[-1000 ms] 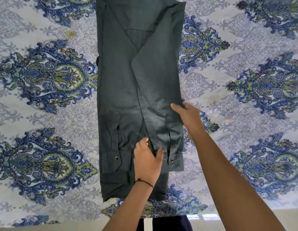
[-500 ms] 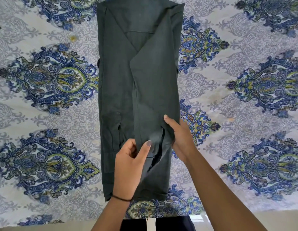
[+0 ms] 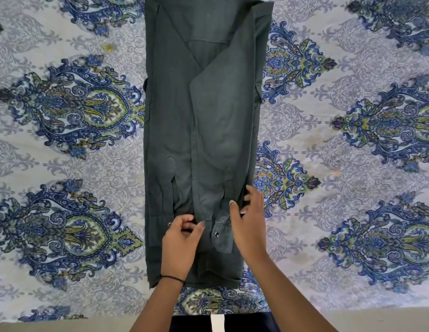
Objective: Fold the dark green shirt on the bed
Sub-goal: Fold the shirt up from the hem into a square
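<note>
Head view. Item 1: dark green woven-cloth shirt (image 3: 208, 116), lying flat along the middle of the bed (image 3: 352, 68). Both sides are folded inward, making one long narrow strip that runs from the top edge of the picture down toward the person. The sleeves are laid lengthwise on top, with the cuffs at the near end. Item 2: the bed's cover, pale with blue-and-green paisley medallions, showing on both sides of the shirt. Item 3: left hand (image 3: 181, 243), grip closed, fingers and thumb curled and pinching shirt cloth at the cuff line near the strip's centre; thin black wristband (image 3: 172, 277) on its wrist. Item 4: right hand (image 3: 250, 219), grip closed lightly, thumb and fingers pinching the right sleeve's outer edge just above its cuff. Item 5: round metal snap (image 3: 217, 234) on the right cuff, between the two hands.
</note>
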